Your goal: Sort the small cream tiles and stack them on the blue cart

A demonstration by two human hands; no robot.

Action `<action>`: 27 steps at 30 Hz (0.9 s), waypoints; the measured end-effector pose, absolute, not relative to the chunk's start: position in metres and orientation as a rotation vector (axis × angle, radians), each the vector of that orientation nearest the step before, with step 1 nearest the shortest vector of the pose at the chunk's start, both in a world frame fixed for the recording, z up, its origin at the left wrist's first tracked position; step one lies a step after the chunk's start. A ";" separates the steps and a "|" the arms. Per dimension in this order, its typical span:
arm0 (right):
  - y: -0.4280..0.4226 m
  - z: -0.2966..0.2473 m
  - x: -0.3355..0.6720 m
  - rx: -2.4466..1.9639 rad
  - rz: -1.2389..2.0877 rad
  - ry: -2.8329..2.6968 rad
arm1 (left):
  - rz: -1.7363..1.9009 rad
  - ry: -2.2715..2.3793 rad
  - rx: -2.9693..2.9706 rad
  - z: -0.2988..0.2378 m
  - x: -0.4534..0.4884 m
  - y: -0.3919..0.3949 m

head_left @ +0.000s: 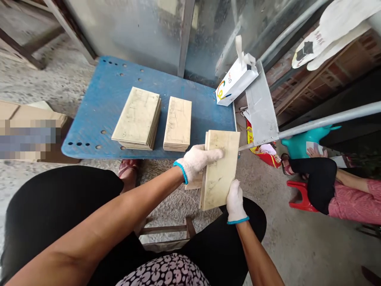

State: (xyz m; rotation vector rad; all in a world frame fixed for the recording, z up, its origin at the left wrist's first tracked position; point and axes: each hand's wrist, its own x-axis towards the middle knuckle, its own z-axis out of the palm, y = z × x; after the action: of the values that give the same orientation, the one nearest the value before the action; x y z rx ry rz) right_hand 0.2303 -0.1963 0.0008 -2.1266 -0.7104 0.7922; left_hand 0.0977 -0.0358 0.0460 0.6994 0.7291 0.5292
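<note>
tile stack (219, 174) in air, just off near edge of blue table (92, 107), long axis pointing forward | left hand (198, 162) across top face, right hand (235, 201) at near end, nearer body | both gloved, clamped on stack

White knit gloves (196, 162), blue cuffs (180, 172) — black shorts (56, 202); black-and-white patterned top (163, 272)

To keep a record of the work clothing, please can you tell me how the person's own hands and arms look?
The hands wear a white knitted left glove and a white knitted right glove, each with a narrow blue cuff band. The forearms are bare, with no sleeves.
</note>
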 end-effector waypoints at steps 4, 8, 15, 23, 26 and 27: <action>-0.209 0.005 0.238 -1.976 1.006 -1.101 | 0.570 0.885 0.729 0.050 0.068 -0.073; -0.208 0.023 0.259 -1.990 1.002 -1.180 | 0.485 1.038 0.977 0.043 0.045 -0.105; -0.192 0.072 0.256 -2.067 0.780 -1.906 | 0.199 1.025 1.515 0.020 0.022 -0.140; -0.191 0.062 0.210 -1.921 1.275 -2.510 | -0.012 0.736 1.769 -0.005 0.005 -0.160; -0.199 0.049 0.201 -1.911 1.430 -2.501 | -0.059 0.713 1.796 -0.015 0.000 -0.163; -0.201 0.045 0.200 -1.919 1.433 -2.501 | -0.060 0.699 1.792 -0.019 -0.001 -0.164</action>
State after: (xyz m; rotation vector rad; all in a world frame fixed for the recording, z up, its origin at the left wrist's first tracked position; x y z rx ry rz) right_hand 0.1996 -0.2008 0.0447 -1.9188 -2.5011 1.4328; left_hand -0.0011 -0.1640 -0.0193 1.7918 0.6995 -0.0598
